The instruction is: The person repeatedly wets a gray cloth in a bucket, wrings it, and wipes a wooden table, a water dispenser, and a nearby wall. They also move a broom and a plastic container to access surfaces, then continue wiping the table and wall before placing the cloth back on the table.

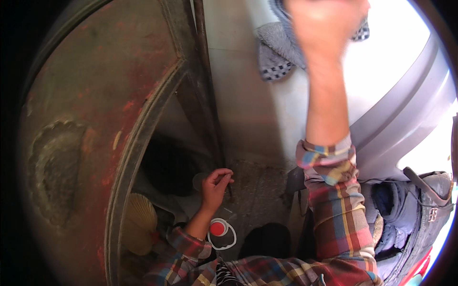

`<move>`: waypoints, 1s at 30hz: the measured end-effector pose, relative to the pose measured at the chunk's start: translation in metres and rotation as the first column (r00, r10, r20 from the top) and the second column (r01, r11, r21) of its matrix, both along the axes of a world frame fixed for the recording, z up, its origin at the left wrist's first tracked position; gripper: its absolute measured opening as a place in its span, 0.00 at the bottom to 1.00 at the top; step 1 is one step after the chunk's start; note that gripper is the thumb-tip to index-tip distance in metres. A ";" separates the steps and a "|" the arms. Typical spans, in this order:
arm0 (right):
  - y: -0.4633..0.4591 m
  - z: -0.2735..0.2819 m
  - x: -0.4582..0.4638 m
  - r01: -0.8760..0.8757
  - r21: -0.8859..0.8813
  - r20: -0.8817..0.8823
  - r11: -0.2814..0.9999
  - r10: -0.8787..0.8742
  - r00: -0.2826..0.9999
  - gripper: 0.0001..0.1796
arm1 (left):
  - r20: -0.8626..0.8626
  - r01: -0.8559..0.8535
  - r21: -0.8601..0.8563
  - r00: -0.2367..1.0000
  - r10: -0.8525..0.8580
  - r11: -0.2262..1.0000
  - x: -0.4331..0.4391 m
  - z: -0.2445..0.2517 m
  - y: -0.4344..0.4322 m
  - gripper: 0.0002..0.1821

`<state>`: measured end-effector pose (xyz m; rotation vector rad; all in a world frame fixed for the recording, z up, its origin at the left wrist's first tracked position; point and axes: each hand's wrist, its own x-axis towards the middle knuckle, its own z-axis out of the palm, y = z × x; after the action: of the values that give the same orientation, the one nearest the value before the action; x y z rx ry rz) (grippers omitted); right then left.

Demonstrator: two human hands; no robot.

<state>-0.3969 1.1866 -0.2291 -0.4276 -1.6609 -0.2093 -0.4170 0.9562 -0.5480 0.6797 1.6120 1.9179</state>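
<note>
High on the pale wall (pixel 243 89), my right hand (pixel 323 21) presses a grey cloth (pixel 277 41), blurred and partly cut off by the top of the view. The cloth is fluffy, with a black-and-white checked border; part of it hangs left of my wrist and another corner shows to the right. My left hand (pixel 216 184) hovers low in front of me, its fingers loosely bent and nothing visible in it. Under that forearm sits a white container top with a red centre and a looped handle (pixel 218 230).
A worn reddish-brown round tabletop (pixel 96 107) stands on edge at left, beside a dark metal pole (pixel 205 46). Behind its rim is a hand fan (pixel 139 221). At right, a dark bag (pixel 429 214) holds folded clothes (pixel 393 207), below a grey curved plastic surface (pixel 404 96).
</note>
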 end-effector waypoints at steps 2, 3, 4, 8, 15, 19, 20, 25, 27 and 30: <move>-0.015 -0.027 -0.037 0.299 0.177 0.068 0.938 -0.315 0.947 0.20 | 0.018 -0.022 0.001 1.000 0.022 1.000 -0.003 0.006 -0.004 0.07; -0.017 -0.063 -0.055 0.347 0.249 0.116 0.904 -0.384 0.916 0.15 | 0.030 -0.038 -0.010 0.999 0.039 0.999 -0.004 0.012 -0.009 0.07; -0.019 -0.100 -0.060 0.107 0.274 0.254 0.956 -0.179 0.950 0.16 | 0.047 -0.035 -0.006 0.998 0.035 0.999 -0.005 0.015 -0.007 0.07; -0.028 -0.319 -0.065 -0.120 0.101 0.538 0.988 0.047 0.842 0.16 | 0.022 0.015 -0.036 1.000 -0.014 0.999 -0.013 0.009 -0.008 0.06; 0.013 -0.383 0.010 -0.077 -0.235 0.361 0.969 0.161 0.919 0.14 | 0.081 0.016 0.007 0.997 -0.016 1.000 -0.020 -0.007 0.004 0.06; 0.043 -0.206 0.010 0.035 -0.061 0.053 0.998 -0.032 0.998 0.29 | 0.104 -0.069 -0.014 0.992 0.070 0.997 -0.018 0.000 -0.019 0.06; 0.064 -0.148 0.034 0.178 -0.081 0.038 0.981 -0.175 0.984 0.29 | 0.126 -0.031 0.007 0.992 0.030 0.999 -0.013 0.004 -0.006 0.06; 0.077 -0.003 0.051 0.532 0.075 -0.382 0.843 -0.469 0.796 0.25 | 0.144 -0.009 -0.065 0.989 0.018 0.998 -0.004 0.015 0.000 0.06; 0.075 -0.061 0.024 0.463 0.060 -0.398 0.884 -0.405 0.823 0.23 | 0.130 -0.053 -0.085 0.989 0.064 0.995 -0.008 0.018 -0.007 0.06; 0.048 -0.207 0.011 0.272 -0.060 -0.192 0.961 -0.278 0.941 0.27 | 0.091 -0.046 -0.057 0.995 0.051 0.997 -0.008 0.023 -0.001 0.06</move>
<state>-0.3854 1.2344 -0.4360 -0.6849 -1.4059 -0.3359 -0.4250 0.9551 -0.5252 0.5260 1.6305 1.9027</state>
